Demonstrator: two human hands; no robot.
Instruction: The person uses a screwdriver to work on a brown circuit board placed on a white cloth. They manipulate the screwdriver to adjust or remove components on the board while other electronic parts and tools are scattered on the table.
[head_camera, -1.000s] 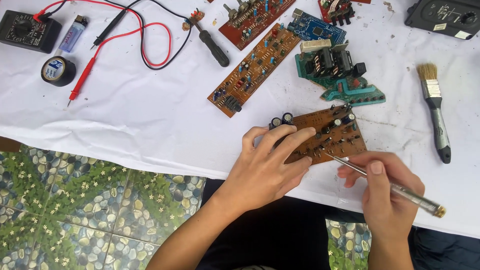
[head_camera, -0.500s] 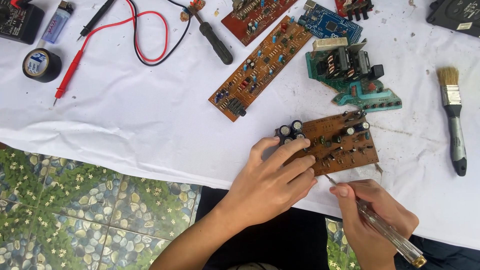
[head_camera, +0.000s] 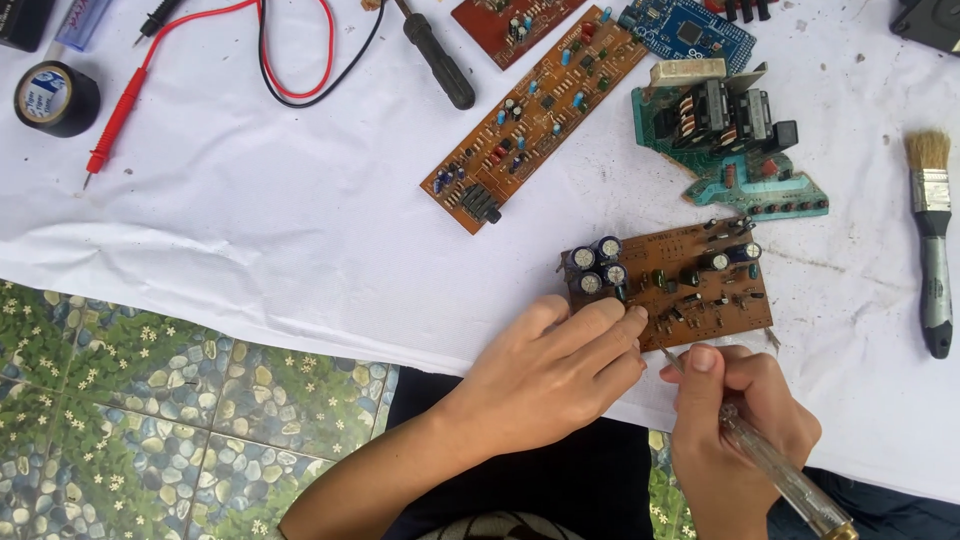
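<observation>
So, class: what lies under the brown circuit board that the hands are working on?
The brown circuit board rests on the white cloth. Its near left edge is hidden by the left hand; its underside cannot be seen.

A round blue-and-white label sits on the black tape roll, far left on the cloth.

Table w/ white cloth: brown circuit board nr front edge; long board, green board mid; brush right; tape roll, red probe left.
</observation>
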